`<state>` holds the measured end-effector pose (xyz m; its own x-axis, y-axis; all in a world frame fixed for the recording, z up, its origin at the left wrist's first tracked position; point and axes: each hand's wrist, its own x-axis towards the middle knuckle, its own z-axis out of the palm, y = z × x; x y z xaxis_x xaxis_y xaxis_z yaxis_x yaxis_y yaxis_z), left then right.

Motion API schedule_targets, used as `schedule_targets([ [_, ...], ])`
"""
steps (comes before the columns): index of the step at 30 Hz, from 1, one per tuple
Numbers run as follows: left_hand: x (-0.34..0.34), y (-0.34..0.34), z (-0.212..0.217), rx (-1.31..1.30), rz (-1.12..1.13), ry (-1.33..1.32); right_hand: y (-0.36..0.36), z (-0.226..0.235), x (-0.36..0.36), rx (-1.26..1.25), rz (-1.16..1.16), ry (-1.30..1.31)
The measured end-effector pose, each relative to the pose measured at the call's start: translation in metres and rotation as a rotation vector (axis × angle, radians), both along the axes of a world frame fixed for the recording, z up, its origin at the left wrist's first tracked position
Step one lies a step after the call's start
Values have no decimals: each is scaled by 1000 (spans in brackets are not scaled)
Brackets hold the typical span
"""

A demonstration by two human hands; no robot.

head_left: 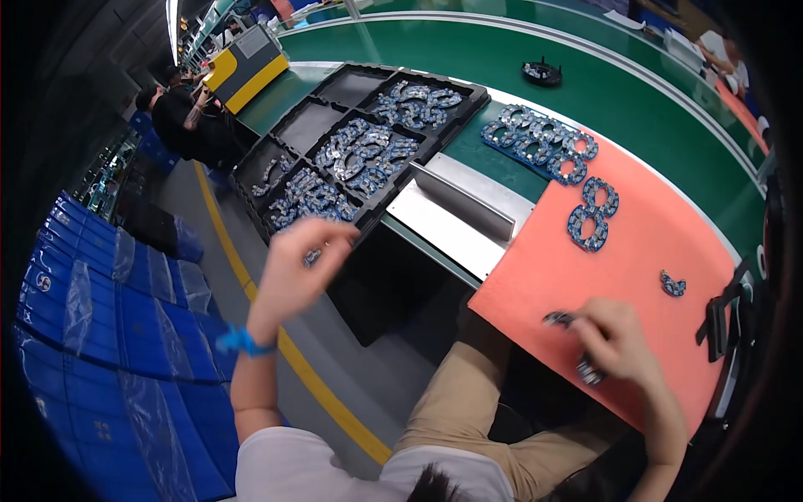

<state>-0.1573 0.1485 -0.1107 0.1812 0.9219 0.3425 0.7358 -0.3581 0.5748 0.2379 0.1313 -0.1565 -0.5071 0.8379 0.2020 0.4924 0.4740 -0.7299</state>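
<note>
My left hand [297, 261] hovers at the near edge of a black compartment tray [288, 117] and pinches a small blue circuit piece [311, 258] between its fingers. The tray's compartments hold heaps of curved blue circuit pieces [368, 151]. My right hand [615, 339] rests on the salmon mat [552, 276] near its front edge, closed on a dark ring-shaped board [559, 319]. A blue band is on my left wrist.
On the mat lie a panel of ring boards [544, 142], a figure-eight pair of rings [592, 215] and one small curved piece [672, 284]. A steel plate [456, 219] sits between tray and mat. Blue crates [92, 335] stack at left; other people sit far left.
</note>
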Motion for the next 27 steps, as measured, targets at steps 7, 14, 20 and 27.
schedule_targets([
  [7,74,-79,-13,-328,-598,-204,-27,19,-77,131,430,-62],
  [14,64,-78,-17,-386,-532,-216,-37,28,-87,166,382,-73],
  [20,-46,-21,-32,-29,170,-558,-27,32,-33,-181,-230,104],
  [27,-256,107,-81,166,747,-532,-21,-22,38,-468,-408,418],
])
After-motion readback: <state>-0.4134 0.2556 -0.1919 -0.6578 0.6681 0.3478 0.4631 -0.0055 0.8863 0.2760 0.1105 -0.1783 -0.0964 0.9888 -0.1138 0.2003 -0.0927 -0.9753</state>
